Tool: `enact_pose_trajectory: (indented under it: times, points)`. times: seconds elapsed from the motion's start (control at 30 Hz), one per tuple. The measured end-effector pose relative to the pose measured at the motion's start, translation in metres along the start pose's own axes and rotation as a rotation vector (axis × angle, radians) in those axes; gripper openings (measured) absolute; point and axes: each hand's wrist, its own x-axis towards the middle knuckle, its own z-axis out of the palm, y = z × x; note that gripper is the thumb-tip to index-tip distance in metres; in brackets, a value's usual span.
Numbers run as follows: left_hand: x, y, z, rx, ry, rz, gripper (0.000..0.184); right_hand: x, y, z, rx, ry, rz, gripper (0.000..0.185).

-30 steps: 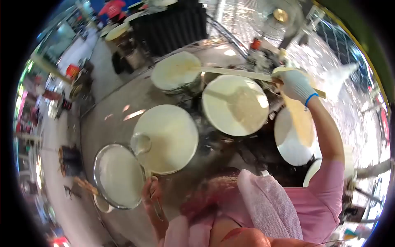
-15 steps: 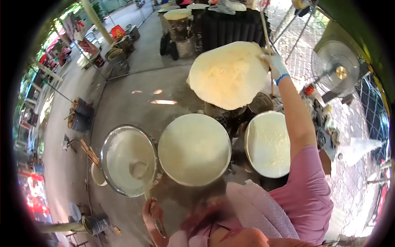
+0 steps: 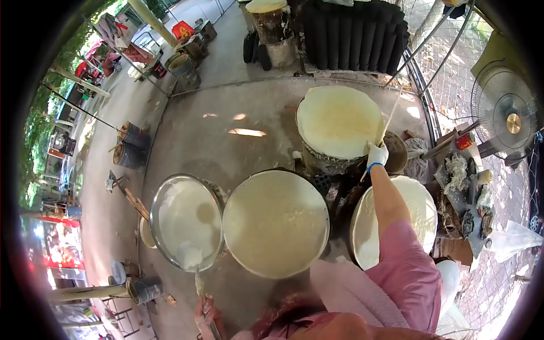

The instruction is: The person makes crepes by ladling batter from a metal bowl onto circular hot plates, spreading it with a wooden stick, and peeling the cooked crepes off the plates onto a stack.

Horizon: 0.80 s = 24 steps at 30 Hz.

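Stick (image 3: 391,118) is in the gloved R hand (image 3: 378,154), fingers curled tight round it, at the near R edge of the sheet (image 3: 339,120); can't tell if stick & sheet touch. Sheet lies ahead & L of those fingers, on a pot (image 3: 326,163). Ladle (image 3: 198,280) is in the bare L hand (image 3: 207,314), fingers wrapped on its handle, bowl ahead of them over the near part of the basin (image 3: 154,226); can't tell how deep it sits.

Risks, my guess: sheet could tear or fold if R fingers drag the stick sideways, b/c it looks thin & broad. Ladle could drip on the floor (image 3: 192,141) if L fingers pull it back tilted past the rim. Sleeve (image 3: 405,243), behind R fingers, could brush the R pan (image 3: 420,209) if the arm drops.

Axes: stick runs fore-aft, far end ahead & a bit R of R fingers, short end back & L of them. Ladle points away from the body, bowl slightly L of L fingers. Sheet's roundish, no clear pointing.

Farther out: mid pan (image 3: 276,224), ahead & R of L fingers, just beside the basin; fan (image 3: 504,107) well off R of R fingers
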Motion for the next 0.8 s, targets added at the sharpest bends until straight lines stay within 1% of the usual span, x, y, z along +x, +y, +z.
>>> enact_pose_trajectory:
  times: [0.07,0.1,0.2,0.27,0.3,0.33,0.4,0.43,0.47,0.5,0.53,0.57,0.6,0.63,0.67,0.73,0.8]
  points:
    - [0.005,0.004,-0.002,0.007,-0.005,-0.01,0.024,-0.016,-0.006,0.003,-0.08,0.009,-0.131,0.032]
    - [0.008,0.008,-0.004,0.009,-0.01,-0.015,0.023,-0.022,-0.007,0.006,-0.119,0.016,-0.149,0.034]
    - [0.021,0.024,-0.017,0.018,-0.045,-0.042,0.021,-0.049,-0.021,0.011,-0.429,0.073,-0.156,0.038]
    - [0.037,0.044,-0.034,0.035,-0.1,-0.076,0.02,-0.086,-0.043,0.013,-0.596,0.087,-0.192,0.046]
    - [0.049,0.056,-0.048,0.048,-0.132,-0.104,0.019,-0.101,-0.052,0.013,-0.649,0.111,-0.198,0.055]
    - [0.067,0.07,-0.074,0.036,-0.115,-0.153,0.022,-0.115,-0.055,0.013,-0.705,0.118,-0.2,0.065]
    - [0.089,0.098,-0.087,0.371,-0.266,-0.138,0.026,-0.145,-0.039,0.002,-0.682,0.121,-0.304,0.066]
    - [0.096,0.108,-0.085,0.47,-0.146,-0.062,0.028,-0.181,-0.05,-0.004,-0.6,0.007,-0.293,0.064]
    - [0.107,0.123,-0.089,0.64,-0.036,-0.039,0.026,-0.223,-0.057,-0.018,-0.51,-0.084,-0.275,0.062]
    - [0.152,0.134,-0.144,1.26,-0.069,0.208,0.023,-0.256,-0.046,-0.03,-0.388,-0.122,-0.265,0.054]
    - [0.193,0.145,-0.181,1.578,-0.135,0.318,0.025,-0.294,-0.036,-0.045,-0.268,-0.143,-0.258,0.045]
    - [0.235,0.156,-0.218,1.886,-0.173,0.465,0.026,-0.34,-0.031,-0.059,-0.363,-0.125,-0.242,0.038]
    - [0.258,0.168,-0.218,2.025,-0.239,0.589,0.026,-0.389,-0.028,-0.069,-0.461,-0.102,-0.229,0.031]
    - [0.281,0.179,-0.218,2.157,-0.291,0.732,0.026,-0.442,-0.026,-0.072,-0.363,-0.154,-0.165,0.032]
    - [0.298,0.19,-0.21,2.401,-0.364,1.022,0.022,-0.496,-0.028,-0.067,-0.266,-0.204,-0.097,0.033]
    - [0.363,0.203,-0.212,2.178,-0.495,0.43,0.02,-0.584,-0.048,-0.045,-0.424,-0.247,-0.132,0.043]
    - [0.443,0.197,-0.239,2.11,-0.69,1.031,0.025,-0.643,-0.033,-0.052,-0.512,-0.248,0.187,0.047]
